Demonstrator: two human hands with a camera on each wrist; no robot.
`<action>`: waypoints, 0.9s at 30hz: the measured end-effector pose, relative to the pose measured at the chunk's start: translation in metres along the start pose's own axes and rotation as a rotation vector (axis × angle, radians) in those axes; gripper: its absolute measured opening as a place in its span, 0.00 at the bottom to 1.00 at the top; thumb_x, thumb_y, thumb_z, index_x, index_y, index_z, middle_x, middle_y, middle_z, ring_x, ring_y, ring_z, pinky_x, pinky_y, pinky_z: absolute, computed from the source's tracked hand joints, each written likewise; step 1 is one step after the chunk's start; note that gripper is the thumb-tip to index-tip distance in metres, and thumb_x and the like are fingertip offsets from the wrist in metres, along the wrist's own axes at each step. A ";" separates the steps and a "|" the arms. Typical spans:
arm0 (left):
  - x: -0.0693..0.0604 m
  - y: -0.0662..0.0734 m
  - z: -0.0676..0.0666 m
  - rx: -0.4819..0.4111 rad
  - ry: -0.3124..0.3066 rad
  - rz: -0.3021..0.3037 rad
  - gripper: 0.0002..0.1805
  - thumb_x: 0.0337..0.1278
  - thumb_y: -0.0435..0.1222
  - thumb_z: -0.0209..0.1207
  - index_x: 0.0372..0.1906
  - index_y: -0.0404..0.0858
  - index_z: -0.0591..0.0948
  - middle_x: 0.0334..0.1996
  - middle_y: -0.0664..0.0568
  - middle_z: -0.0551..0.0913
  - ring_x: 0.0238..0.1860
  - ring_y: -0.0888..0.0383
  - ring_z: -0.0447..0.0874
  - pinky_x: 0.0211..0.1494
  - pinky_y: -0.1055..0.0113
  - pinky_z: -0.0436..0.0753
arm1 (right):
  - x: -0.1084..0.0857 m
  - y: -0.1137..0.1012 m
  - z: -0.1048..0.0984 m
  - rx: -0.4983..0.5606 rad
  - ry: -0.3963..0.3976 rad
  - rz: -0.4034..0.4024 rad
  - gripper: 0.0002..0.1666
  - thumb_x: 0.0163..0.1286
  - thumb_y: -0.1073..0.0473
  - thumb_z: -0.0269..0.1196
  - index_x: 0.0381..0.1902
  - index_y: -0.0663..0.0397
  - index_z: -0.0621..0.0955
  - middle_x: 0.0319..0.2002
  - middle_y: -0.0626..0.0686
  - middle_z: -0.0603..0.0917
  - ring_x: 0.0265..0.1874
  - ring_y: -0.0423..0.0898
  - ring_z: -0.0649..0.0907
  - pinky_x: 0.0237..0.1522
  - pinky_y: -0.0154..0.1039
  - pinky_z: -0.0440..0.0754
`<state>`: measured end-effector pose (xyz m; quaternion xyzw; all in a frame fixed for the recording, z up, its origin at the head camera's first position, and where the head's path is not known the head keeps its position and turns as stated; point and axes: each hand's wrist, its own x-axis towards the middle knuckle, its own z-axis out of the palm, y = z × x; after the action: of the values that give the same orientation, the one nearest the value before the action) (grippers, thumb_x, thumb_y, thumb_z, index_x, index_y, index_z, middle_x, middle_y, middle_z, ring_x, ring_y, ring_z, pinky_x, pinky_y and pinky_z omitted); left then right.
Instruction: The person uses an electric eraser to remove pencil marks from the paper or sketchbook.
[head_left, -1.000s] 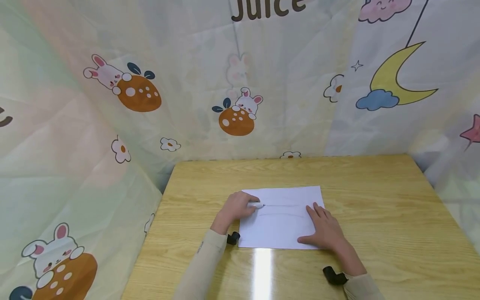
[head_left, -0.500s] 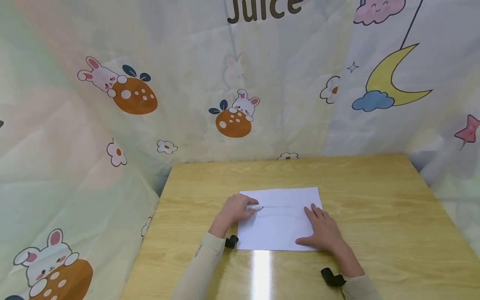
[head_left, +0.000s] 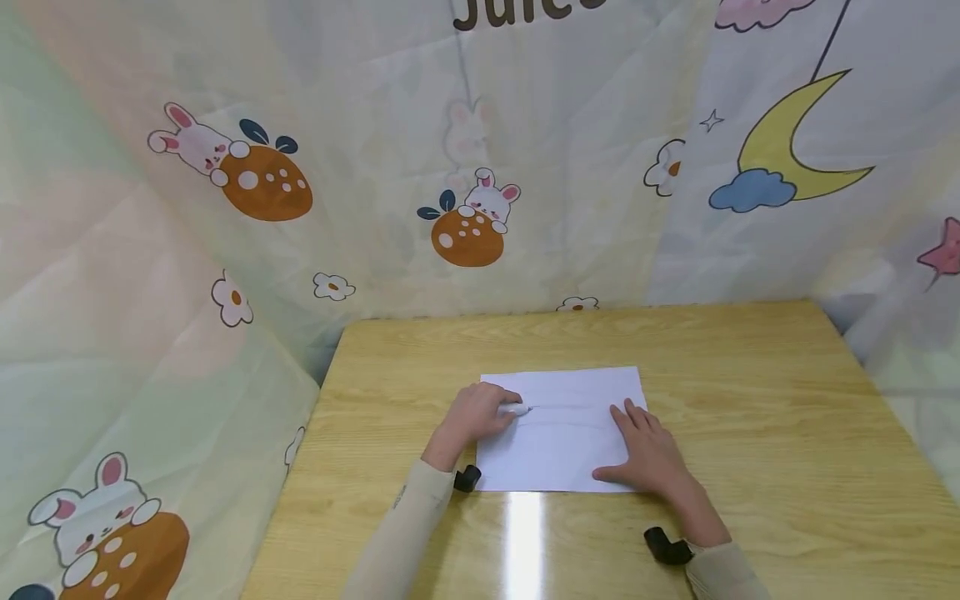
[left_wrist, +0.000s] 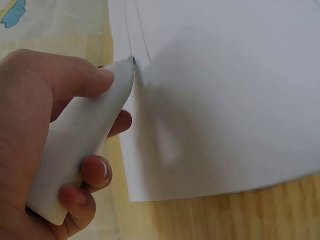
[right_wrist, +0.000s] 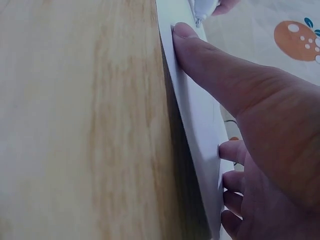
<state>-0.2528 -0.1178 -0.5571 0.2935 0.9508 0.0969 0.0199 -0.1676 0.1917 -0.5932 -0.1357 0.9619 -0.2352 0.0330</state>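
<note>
A white sheet of paper (head_left: pixel 555 454) lies on the wooden table, bearing two thin, roughly parallel lines. My left hand (head_left: pixel 475 417) grips a white pen-like tool (head_left: pixel 516 409) over the sheet's left part. In the left wrist view, thumb and fingers wrap the thick white body (left_wrist: pixel 82 135), its dark tip at the end of one line. My right hand (head_left: pixel 648 454) rests spread on the sheet's right side. The right wrist view shows its thumb (right_wrist: pixel 210 57) and fingertips touching the paper (right_wrist: pixel 197 130), whose near edge is slightly raised off the table.
The wooden table (head_left: pixel 772 433) extends on both sides of the paper and behind it. A printed cloth (head_left: pixel 585 208) with rabbits, a moon and flowers hangs behind and at the sides. Black pieces (head_left: pixel 667 547) sit at both wrists. A bright reflection crosses the table's front.
The head view has shifted slightly. Both hands keep nearly the same places on the paper, and the tool's tip stays near the left end of the upper line.
</note>
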 end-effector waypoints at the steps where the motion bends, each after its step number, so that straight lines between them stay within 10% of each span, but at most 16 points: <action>1: 0.000 0.001 0.000 0.003 0.003 -0.003 0.13 0.58 0.44 0.63 0.48 0.54 0.87 0.40 0.62 0.86 0.31 0.66 0.77 0.26 0.70 0.71 | 0.000 0.000 0.000 -0.002 0.004 0.000 0.68 0.42 0.27 0.72 0.71 0.66 0.64 0.71 0.71 0.57 0.67 0.70 0.58 0.58 0.70 0.58; 27: -0.001 0.005 -0.001 0.023 0.008 -0.018 0.13 0.58 0.44 0.63 0.48 0.53 0.87 0.40 0.61 0.86 0.33 0.64 0.80 0.26 0.71 0.72 | 0.002 0.000 -0.006 -0.014 -0.018 -0.005 0.69 0.42 0.25 0.71 0.70 0.66 0.63 0.70 0.72 0.57 0.66 0.71 0.59 0.57 0.70 0.59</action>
<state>-0.2494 -0.1148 -0.5553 0.2847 0.9546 0.0868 0.0133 -0.1699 0.1936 -0.5881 -0.1406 0.9628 -0.2271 0.0401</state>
